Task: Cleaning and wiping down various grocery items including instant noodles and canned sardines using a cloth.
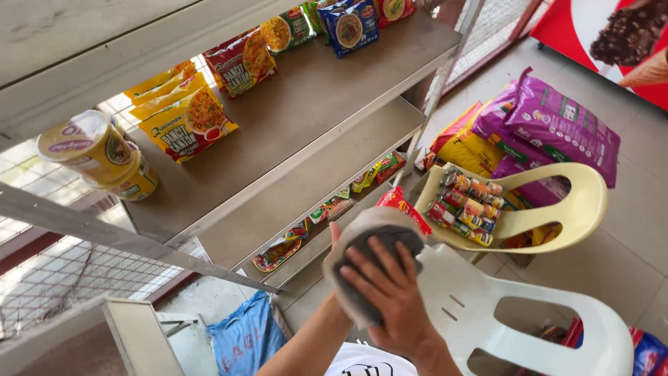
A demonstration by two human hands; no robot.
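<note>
My right hand [390,296] is spread flat, pressing a grey cloth [369,275] over my hidden left hand — it could slip onto the white chair [487,313] if that pressure eases.

Grey metal shelving [306,118] stands against wire-mesh windows [62,278] letting in daylight; two pale plastic chairs [557,209] sit on what seems a tiled floor [640,244].

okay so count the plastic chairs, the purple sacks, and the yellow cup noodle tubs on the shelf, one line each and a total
Plastic chairs: 2, a white chair and a pale yellow chair
Purple sacks: 2, one purple sack lying over another
Yellow noodle tubs: 2, the second partly hidden
Total: 6
</note>
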